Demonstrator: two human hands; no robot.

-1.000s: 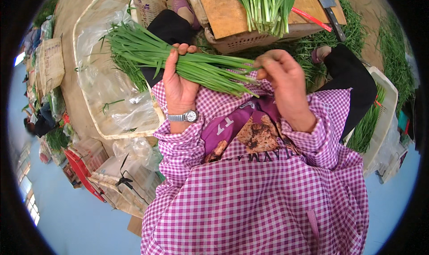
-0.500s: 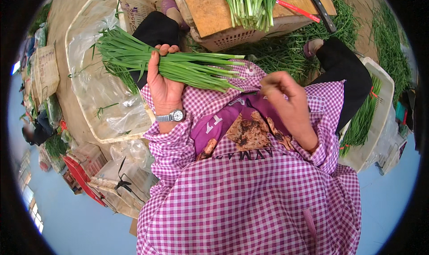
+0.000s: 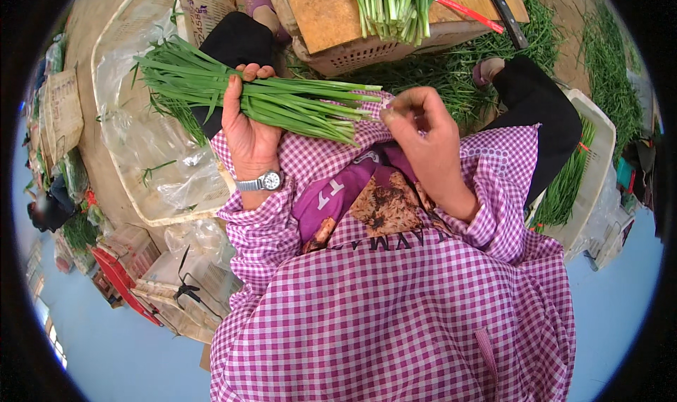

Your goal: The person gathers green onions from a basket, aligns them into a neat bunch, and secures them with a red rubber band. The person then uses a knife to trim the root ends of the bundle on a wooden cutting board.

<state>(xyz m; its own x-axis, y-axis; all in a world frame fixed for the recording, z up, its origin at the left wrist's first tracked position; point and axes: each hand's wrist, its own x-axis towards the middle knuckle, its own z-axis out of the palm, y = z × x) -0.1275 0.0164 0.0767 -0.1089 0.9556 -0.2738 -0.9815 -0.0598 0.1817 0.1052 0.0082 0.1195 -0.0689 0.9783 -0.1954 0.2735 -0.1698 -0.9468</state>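
My left hand [image 3: 252, 130] is wrapped palm up around a bunch of garlic chives [image 3: 296, 106], with a watch [image 3: 269, 181] on its wrist. The bunch lies level above my lap, green leaf tips to the left and pale cut ends to the right. Close to those pale ends is my right hand [image 3: 427, 137], its thumb and forefinger drawn together in a pinch. Whatever may be between these fingertips is too small to make out. On a wooden board [image 3: 317, 14] ahead rests another bundle of chives [image 3: 395, 7], its pale ends toward me.
A knife [image 3: 504, 10] and a red strip [image 3: 469, 13] lie at the board's right, over a crate [image 3: 360, 56]. Loose chives [image 3: 451, 84] litter the ground. Left is a white basket [image 3: 162, 215] with plastic film; right, another basket [image 3: 599, 162] holds tied chives [image 3: 568, 180].
My right hand has moved left, closer to the pale chive ends, and its fingers show more clearly. My left hand stays around the bunch, slightly farther left in view.
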